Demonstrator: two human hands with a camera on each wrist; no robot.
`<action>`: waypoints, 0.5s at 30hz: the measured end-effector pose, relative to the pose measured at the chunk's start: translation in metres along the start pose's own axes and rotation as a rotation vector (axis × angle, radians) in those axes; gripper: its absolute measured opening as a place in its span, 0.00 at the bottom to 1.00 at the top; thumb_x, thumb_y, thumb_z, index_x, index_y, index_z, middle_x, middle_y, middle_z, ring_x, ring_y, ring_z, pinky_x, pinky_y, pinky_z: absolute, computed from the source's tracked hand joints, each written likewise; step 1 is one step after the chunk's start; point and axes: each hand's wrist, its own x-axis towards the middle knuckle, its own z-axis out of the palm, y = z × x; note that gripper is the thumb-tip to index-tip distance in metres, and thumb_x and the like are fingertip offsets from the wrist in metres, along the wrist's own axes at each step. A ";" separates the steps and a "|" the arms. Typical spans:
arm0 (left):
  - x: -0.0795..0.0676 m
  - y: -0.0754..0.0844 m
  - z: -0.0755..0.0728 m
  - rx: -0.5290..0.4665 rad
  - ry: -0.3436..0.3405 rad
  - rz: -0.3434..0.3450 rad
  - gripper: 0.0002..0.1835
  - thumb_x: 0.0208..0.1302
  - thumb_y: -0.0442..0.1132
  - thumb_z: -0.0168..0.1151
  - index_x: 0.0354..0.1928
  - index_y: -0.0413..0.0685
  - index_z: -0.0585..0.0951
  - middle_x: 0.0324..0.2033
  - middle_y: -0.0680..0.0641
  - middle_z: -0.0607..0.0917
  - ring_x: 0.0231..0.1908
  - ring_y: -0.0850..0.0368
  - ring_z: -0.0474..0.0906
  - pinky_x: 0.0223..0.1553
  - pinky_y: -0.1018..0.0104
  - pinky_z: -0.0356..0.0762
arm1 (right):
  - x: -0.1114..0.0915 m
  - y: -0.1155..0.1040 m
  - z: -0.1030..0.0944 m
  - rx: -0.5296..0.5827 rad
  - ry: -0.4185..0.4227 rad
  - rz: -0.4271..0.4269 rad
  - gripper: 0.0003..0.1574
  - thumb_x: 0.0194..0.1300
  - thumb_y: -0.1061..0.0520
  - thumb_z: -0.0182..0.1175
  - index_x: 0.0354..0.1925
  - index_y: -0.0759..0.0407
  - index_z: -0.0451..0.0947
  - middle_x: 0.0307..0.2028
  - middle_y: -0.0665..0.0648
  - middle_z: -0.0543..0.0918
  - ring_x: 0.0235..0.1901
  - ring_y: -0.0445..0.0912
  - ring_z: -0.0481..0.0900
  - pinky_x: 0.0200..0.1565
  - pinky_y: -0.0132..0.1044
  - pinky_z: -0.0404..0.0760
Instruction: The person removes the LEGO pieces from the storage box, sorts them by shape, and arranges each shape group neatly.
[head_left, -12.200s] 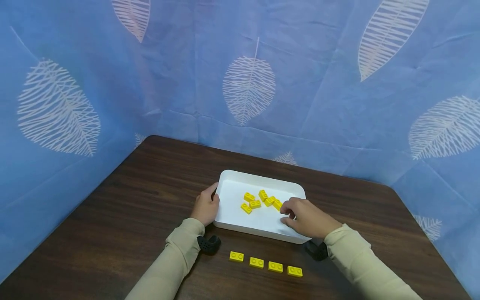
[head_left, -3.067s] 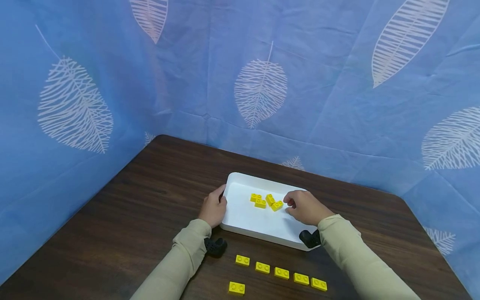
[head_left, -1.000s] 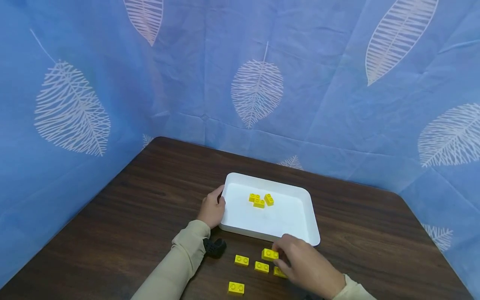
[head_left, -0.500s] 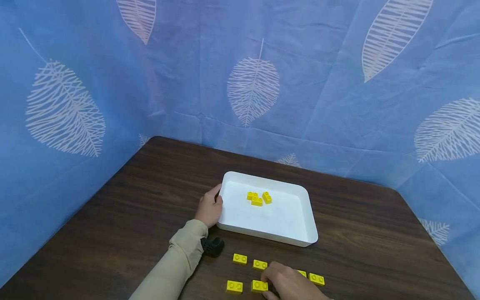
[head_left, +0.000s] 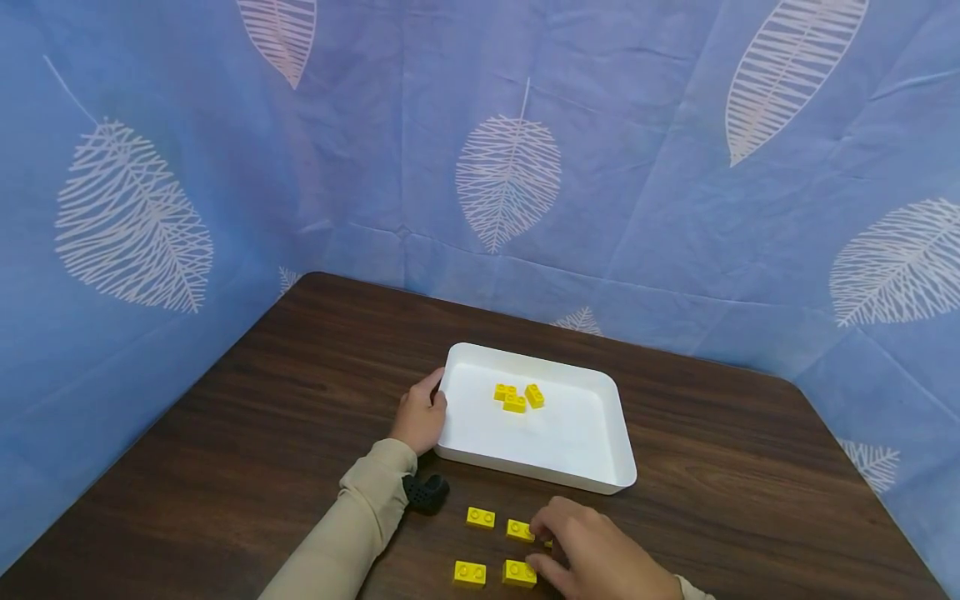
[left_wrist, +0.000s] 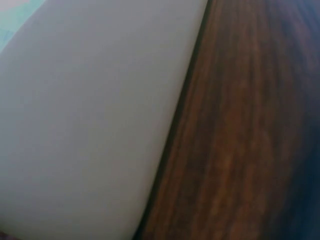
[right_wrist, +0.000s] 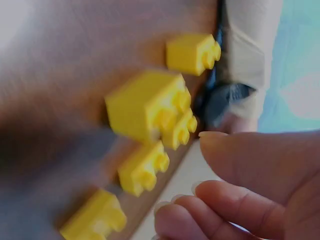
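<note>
At the left wall of a white tray (head_left: 536, 446), my left hand (head_left: 420, 417) holds its side, fingertips partly hidden by the wall. The tray contains three yellow toy bricks (head_left: 534, 395). My right hand (head_left: 600, 554) is over the table in front of it, thumb and fingers parted with nothing between them. Just left of its thumb sits a yellow two-stud brick (head_left: 519, 573), beside another brick (head_left: 469, 574) in the front row. Behind them runs a second row, with a left brick (head_left: 480, 517) and a neighbour (head_left: 520, 531); the right hand covers its right part.
The dark wooden table (head_left: 315, 375) has blue leaf-print cloth (head_left: 360, 167) hanging behind and on its sides. In the left wrist view the tray's pale outer wall (left_wrist: 95, 120) fills much of the frame. Several bricks (right_wrist: 143, 167) show in the right wrist view.
My right hand took a brick from the tray, set it in the front row to the right of the first, let go and moved slightly away. My left hand has stayed at the tray.
</note>
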 end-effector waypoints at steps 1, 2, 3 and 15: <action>0.000 0.000 0.000 0.003 0.003 0.001 0.24 0.71 0.35 0.45 0.68 0.41 0.64 0.66 0.39 0.68 0.66 0.45 0.63 0.64 0.47 0.62 | 0.001 0.000 -0.003 -0.018 0.027 -0.019 0.11 0.58 0.51 0.66 0.37 0.54 0.78 0.31 0.42 0.75 0.26 0.31 0.68 0.27 0.26 0.72; -0.001 0.000 0.000 0.009 0.004 0.006 0.24 0.71 0.34 0.44 0.68 0.40 0.64 0.65 0.39 0.68 0.65 0.44 0.63 0.64 0.46 0.63 | 0.003 0.000 -0.007 -0.036 0.054 -0.033 0.11 0.58 0.52 0.66 0.37 0.55 0.78 0.31 0.43 0.76 0.26 0.31 0.68 0.27 0.26 0.72; -0.001 0.000 0.000 0.012 0.004 0.005 0.24 0.71 0.34 0.44 0.68 0.40 0.64 0.65 0.39 0.68 0.65 0.44 0.64 0.64 0.46 0.63 | 0.004 0.000 -0.010 -0.050 0.080 -0.042 0.10 0.58 0.52 0.66 0.37 0.55 0.78 0.30 0.43 0.76 0.26 0.32 0.68 0.27 0.26 0.72; 0.001 -0.001 0.001 0.023 0.005 0.029 0.24 0.71 0.34 0.45 0.68 0.40 0.65 0.64 0.38 0.69 0.65 0.45 0.64 0.63 0.48 0.64 | 0.043 0.018 -0.043 -0.198 0.200 -0.014 0.10 0.57 0.59 0.65 0.37 0.62 0.79 0.30 0.50 0.78 0.27 0.38 0.73 0.28 0.29 0.76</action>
